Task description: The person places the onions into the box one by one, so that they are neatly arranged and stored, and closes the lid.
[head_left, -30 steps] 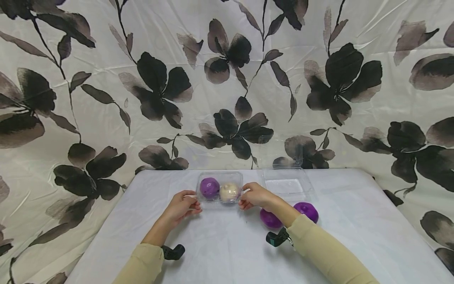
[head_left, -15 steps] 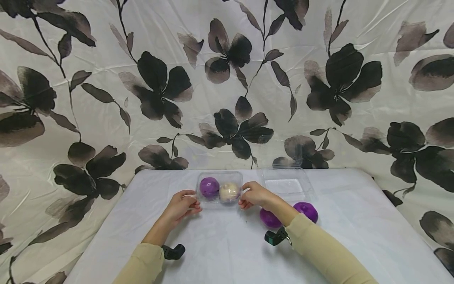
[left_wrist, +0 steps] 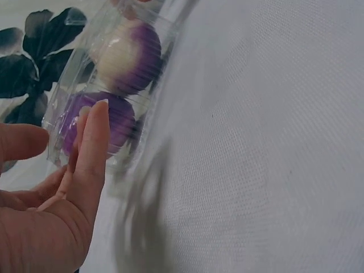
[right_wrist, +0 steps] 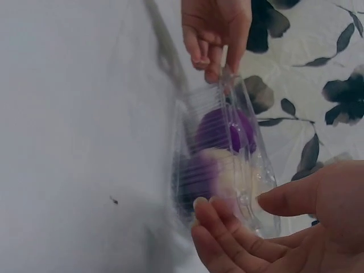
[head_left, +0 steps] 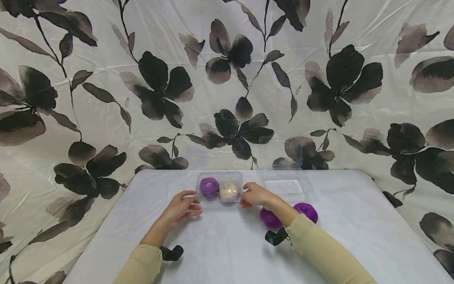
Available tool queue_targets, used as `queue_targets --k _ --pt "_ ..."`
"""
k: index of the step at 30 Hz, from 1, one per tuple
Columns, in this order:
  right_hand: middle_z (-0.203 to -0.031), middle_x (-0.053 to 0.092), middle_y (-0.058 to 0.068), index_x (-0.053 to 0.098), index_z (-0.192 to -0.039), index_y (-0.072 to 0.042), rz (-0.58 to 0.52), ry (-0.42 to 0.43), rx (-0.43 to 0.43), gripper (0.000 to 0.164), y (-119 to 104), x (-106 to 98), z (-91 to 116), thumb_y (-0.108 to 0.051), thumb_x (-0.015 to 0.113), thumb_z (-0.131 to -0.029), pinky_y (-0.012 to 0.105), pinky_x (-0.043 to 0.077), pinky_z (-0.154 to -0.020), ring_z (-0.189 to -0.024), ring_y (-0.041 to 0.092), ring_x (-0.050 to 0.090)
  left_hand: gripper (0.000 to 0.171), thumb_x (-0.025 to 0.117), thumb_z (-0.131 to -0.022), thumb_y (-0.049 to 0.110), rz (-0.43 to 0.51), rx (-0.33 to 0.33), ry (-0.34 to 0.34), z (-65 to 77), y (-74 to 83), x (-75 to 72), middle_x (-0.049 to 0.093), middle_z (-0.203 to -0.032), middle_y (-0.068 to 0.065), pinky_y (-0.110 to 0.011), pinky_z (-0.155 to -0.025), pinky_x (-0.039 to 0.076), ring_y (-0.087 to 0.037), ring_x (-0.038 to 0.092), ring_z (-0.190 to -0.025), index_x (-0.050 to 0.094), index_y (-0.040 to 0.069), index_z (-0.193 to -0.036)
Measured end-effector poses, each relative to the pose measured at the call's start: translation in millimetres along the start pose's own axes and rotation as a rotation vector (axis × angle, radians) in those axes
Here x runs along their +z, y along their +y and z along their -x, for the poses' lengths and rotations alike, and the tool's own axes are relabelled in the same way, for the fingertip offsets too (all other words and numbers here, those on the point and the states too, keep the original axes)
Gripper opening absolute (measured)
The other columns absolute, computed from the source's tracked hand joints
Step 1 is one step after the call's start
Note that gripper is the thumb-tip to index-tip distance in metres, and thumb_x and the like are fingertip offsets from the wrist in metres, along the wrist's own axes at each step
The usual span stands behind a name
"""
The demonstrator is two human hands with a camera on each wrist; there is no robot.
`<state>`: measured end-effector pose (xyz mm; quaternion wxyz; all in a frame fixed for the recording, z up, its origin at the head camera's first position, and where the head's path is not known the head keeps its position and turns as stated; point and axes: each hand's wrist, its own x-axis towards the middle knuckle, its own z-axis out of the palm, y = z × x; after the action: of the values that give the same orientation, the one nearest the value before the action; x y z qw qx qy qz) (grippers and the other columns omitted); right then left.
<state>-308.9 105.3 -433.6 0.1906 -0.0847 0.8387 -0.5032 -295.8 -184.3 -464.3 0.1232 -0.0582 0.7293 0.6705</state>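
white bench (head_left: 220,252) | lidded clear box (head_left: 219,173) near its far edge | left hand (head_left: 180,208) at box's left end, fingers apart from thumb | right hand (head_left: 257,195) at right end, likewise | inside: purple ball (head_left: 209,187) beside pale-and-purple ball (head_left: 228,192)

In the head view, the right sleeve (head_left: 326,248) covers part of the two loose purple balls (head_left: 270,219) — both sleeves run off the bottom edge. The clear raised lid (head_left: 280,152), right of centre, is too faint to trace fully. In the right wrist view, the right hand (right_wrist: 296,247), cropped at lower right, hides part of the pale-and-purple ball (right_wrist: 219,176); a dark speck (right_wrist: 114,200) at lower left is too small to identify. In the left wrist view, the left hand (left_wrist: 68,210) — cropped at lower left — partly hides the boxed purple ball (left_wrist: 118,119).
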Motion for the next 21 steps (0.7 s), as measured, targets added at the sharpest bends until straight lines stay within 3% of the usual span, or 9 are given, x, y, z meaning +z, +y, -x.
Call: queue_targets --k 4,8,14,21 --pt "-0.101 0.070 0.025 0.038 -0.142 0.020 0.054 0.028 -0.016 0.052 -5 -4 7 -0.005 0.054 -0.098 0.038 0.065 -0.078 -0.087 0.034 0.071 0.048 0.052 -0.107 0.016 -0.054 0.002 -0.004 2.8 -0.1 -2.9 0.054 -0.132 -0.029 -0.038 -0.081 0.067 -0.031 0.068 -0.101 0.036 -0.003 -0.149" --pt "-0.107 0.068 0.023 0.044 -0.142 0.014 0.144 0.057 -0.016 0.052 -9 -12 14 -0.009 0.059 -0.098 0.035 0.063 -0.076 -0.092 0.034 0.068 0.053 0.053 -0.107 0.019 -0.123 0.015 0.002 4.6 0.5 -6.1 0.052 -0.136 -0.029 -0.037 -0.079 0.067 -0.027 0.066 -0.097 0.033 -0.002 -0.151" --pt "-0.115 0.067 0.017 0.052 -0.142 0.003 0.333 0.104 -0.048 0.051 -13 -22 24 -0.019 0.063 -0.098 0.045 0.059 -0.090 -0.106 0.031 0.064 0.053 0.057 -0.106 0.019 -0.244 0.064 0.042 11.2 6.0 -9.2 0.052 -0.129 -0.026 -0.037 -0.080 0.066 -0.029 0.068 -0.096 0.035 -0.001 -0.150" --pt "-0.117 0.067 0.015 0.053 -0.141 0.001 0.404 0.096 -0.127 0.047 -13 -34 43 -0.020 0.062 -0.099 0.048 0.059 -0.093 -0.109 0.032 0.064 0.049 0.060 -0.103 0.018 -0.557 0.190 0.097 27.6 22.2 -9.6 0.054 -0.126 -0.023 -0.038 -0.078 0.063 -0.034 0.063 -0.105 0.044 -0.001 -0.145"
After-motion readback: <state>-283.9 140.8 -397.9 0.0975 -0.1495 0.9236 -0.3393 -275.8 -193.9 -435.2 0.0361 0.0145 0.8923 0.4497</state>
